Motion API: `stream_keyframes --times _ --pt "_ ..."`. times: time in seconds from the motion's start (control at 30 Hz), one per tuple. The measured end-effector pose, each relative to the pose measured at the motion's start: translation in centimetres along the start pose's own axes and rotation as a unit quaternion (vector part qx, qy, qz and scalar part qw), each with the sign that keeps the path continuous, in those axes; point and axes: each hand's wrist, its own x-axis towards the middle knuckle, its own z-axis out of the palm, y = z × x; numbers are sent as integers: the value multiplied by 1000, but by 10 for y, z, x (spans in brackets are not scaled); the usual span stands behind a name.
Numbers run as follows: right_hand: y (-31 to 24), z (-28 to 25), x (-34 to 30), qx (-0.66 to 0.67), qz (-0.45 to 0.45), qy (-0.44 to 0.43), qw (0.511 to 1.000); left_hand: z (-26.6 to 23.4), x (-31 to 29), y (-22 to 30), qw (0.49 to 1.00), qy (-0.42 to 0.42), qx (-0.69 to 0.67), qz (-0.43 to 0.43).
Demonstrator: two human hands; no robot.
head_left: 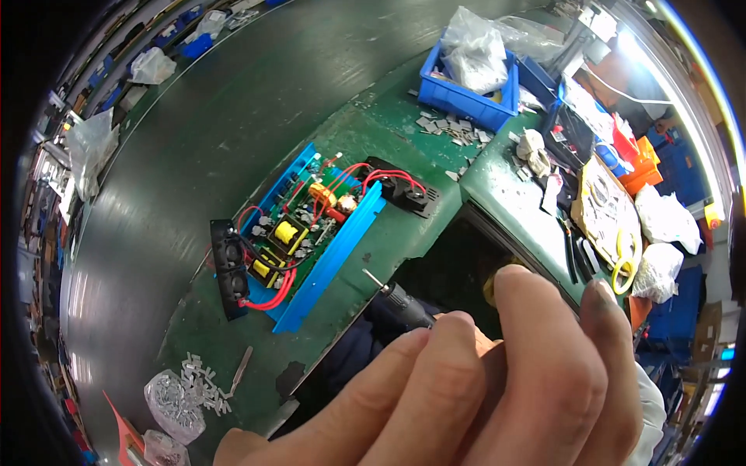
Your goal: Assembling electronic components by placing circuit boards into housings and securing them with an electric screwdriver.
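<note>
A black screwdriver (408,305) with a thin metal bit points up and left, over the edge of the bench. Fingers of my left hand (381,388) are closed around its front part. My right hand (544,365) curls close in from the right, with bent fingers about the driver's rear part, which they hide. Beyond the bit lies an open electronic unit (311,225): a circuit board with yellow-wound transformers in a blue metal housing (330,268). Red wires run from it to a black end panel (230,268) on the left and another black end panel (404,186) at the far right.
Small clear parts (203,382) spill beside a plastic bag (175,405), near tweezers (242,370). A blue bin (470,85) with bags stands behind loose metal pieces (451,129). Right of a dark gap (451,260) lie pliers (569,245) and yellow tape (624,268). A belt (148,202) curves along the left.
</note>
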Motion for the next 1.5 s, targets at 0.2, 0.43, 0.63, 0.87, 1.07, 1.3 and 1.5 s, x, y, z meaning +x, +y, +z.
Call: stream_keyframes --times 0.2,0.43,0.63,0.87,1.07,1.3,1.5 --pt "30 5 1 -82 -43 -7 996 25 11 -9 996 8 -67 54" --pt "75 10 -3 -189 -94 -22 977 58 43 -28 982 42 -111 146" --pt "69 -3 -6 -162 -13 142 976 85 73 -30 957 83 -161 226" --pt "62 17 3 -55 49 114 991 117 25 -48 980 59 -160 106" --pt "-10 5 11 173 8 1 985 128 -60 -69 955 60 -259 -135" --pt "-3 -2 22 143 35 -6 989 70 -230 -56 755 201 -124 -612" --pt "-7 4 23 140 31 -10 990 101 -348 -31 689 178 69 -700"
